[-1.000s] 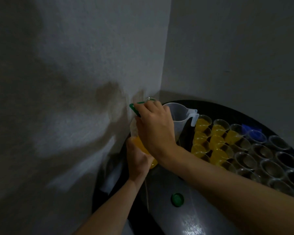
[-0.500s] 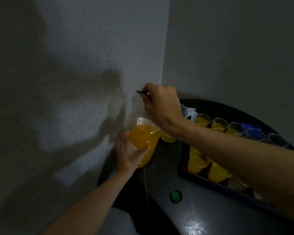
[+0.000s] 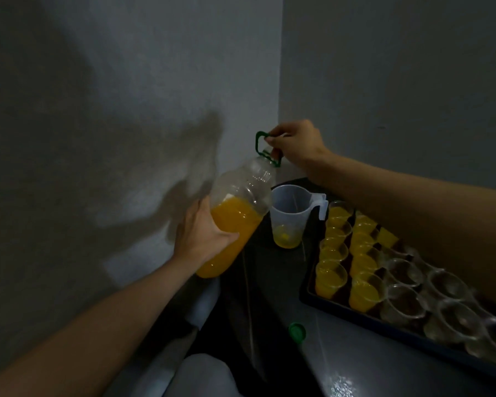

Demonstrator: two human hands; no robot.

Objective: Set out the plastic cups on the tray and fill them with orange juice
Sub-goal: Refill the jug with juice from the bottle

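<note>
Dim corner, dark tabletop (image 3: pixel 355 365), orange juice bottle (image 3: pixel 235 222) tilted beside measuring jug (image 3: pixel 288 213), left hand (image 3: pixel 201 237) gripping its body, right hand (image 3: pixel 297 147) pinching green neck handle (image 3: pixel 257 142), tray (image 3: pixel 341 307) of cups (image 3: pixel 331 275) adjacent

tilted half-full juice bottle (image 3: pixel 235 222), filled and empty cups (image 3: pixel 331 275) on tray (image 3: pixel 341 309)

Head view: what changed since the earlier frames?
The clear plastic bottle of orange juice rose and tilted, neck toward the translucent jug; the right hand keeps its grip on the green loop handle, the left hand holds the body. Round green cap, jug, dark tray unmoved.
</note>
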